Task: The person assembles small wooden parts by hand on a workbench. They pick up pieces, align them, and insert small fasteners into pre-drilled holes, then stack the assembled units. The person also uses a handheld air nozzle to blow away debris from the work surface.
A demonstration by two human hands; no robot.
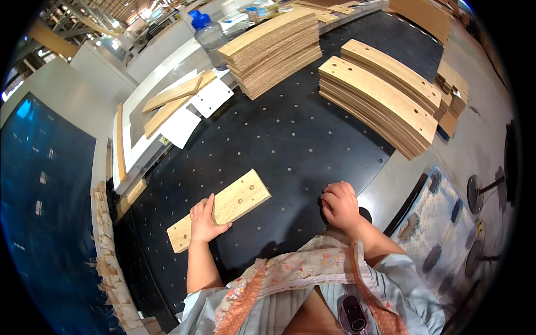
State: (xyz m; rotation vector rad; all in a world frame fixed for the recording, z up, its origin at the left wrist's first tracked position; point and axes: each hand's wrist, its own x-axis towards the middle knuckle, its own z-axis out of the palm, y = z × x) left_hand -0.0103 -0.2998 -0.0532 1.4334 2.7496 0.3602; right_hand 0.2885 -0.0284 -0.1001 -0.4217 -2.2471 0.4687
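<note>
A short pale wooden board (237, 197) with drilled holes lies slantwise on the black table in front of me. My left hand (205, 221) grips it left of its middle, thumb along the near edge and fingers across the top. To the right, close to the table's edge, my right hand (340, 205) rests with curled fingers, apart from the board. Its palm is turned down, so whatever may be inside it is hidden.
Stacks of drilled boards (379, 95) stand at the far right, with a taller stack of boards (273, 50) at the far middle. Loose strips and white sheets (181, 127) lie on a side ledge at left, near a blue-capped bottle (209, 39). Black table (279, 139) has small studs.
</note>
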